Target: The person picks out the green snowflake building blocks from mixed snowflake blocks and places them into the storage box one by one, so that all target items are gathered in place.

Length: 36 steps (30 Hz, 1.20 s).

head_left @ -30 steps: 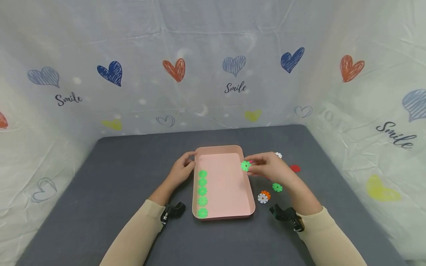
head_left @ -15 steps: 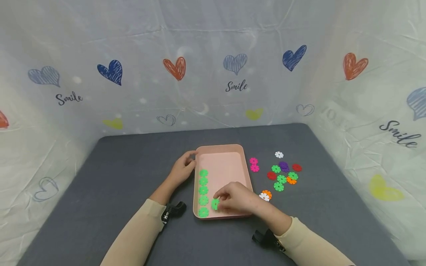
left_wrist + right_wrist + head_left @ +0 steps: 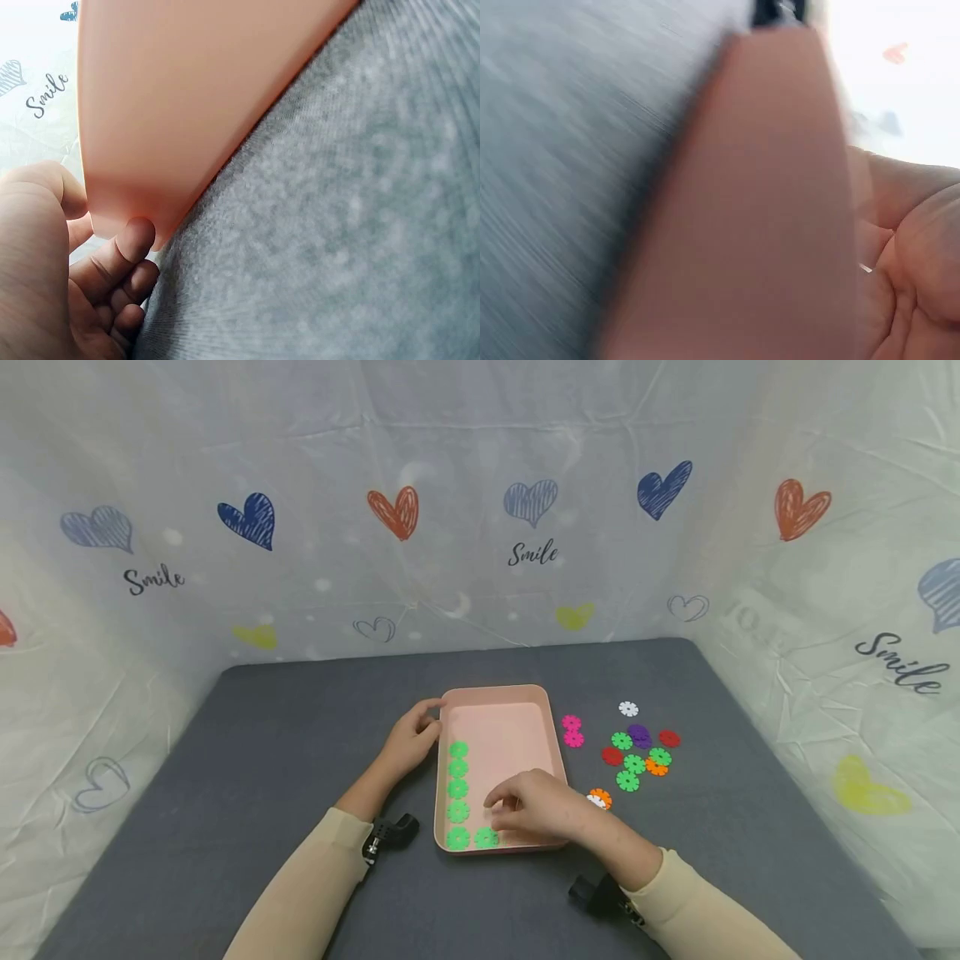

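Left hand (image 3: 408,745) grips pink tray (image 3: 517,727) far-left rim. Right hand (image 3: 536,814), fingers loosely curled and empty, sits over tray's near end beside green disc (image 3: 486,837), right of the green column.

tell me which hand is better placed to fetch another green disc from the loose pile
Right. The right hand is empty over the tray's near end, on the pile's side. The left hand holds the tray's far-left rim, across the tray from the pile.

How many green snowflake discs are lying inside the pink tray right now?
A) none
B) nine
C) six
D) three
C: in the head view the pink tray holds a column of five green discs along its left side, plus a sixth green disc beside the bottom one, just by the right hand.
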{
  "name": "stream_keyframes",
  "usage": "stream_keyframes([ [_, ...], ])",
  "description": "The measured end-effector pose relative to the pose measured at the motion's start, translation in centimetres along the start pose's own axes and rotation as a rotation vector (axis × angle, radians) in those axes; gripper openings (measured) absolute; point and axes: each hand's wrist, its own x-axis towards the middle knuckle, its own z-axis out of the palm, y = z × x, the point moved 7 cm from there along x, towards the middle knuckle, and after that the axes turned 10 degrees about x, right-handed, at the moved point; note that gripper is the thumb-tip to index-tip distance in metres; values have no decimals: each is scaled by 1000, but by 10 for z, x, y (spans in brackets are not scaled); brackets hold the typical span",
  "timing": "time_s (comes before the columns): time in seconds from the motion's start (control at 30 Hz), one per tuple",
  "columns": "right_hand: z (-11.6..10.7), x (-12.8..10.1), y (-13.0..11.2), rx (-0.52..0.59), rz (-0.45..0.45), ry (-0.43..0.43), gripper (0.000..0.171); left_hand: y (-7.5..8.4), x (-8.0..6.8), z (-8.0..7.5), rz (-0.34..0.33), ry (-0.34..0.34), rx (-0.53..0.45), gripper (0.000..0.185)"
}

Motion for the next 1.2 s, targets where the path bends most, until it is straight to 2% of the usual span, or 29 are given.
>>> stream_keyframes([
  [0.1,-33,-6,2,9,40,75,23,-1,-1,0,-7,0,0,44],
  [0.23,-86,-20,19,-32,133,241,26,-1,-1,0,-7,-3,-15,44],
  [0.33,-120,-33,41,-125,240,335,29,-1,-1,0,-4,-4,-10,44],
  [0.43,-141,-45,68,-241,368,355,30,-1,-1,-1,-8,-5,0,44],
  [0.53,-149,-53,91,-320,464,317,32,-1,-2,-1,-15,-5,2,44],
  [0.63,-150,-56,107,-338,516,285,34,0,-2,-1,-16,-5,-1,44],
  [0.73,-150,-57,116,-335,524,285,32,0,-1,-1,-16,-6,-4,44],
  [0.83,-152,-58,121,-310,526,320,24,0,-1,0,-14,-9,-2,44],
  [1.0,-159,-60,118,-297,473,396,18,0,0,1,-13,-10,1,45],
  [1.1,-162,-60,101,-212,422,440,25,0,0,0,-14,-12,0,45],
  [1.2,-160,-57,77,-14,366,466,37,1,0,0,-13,-12,-5,45],
])
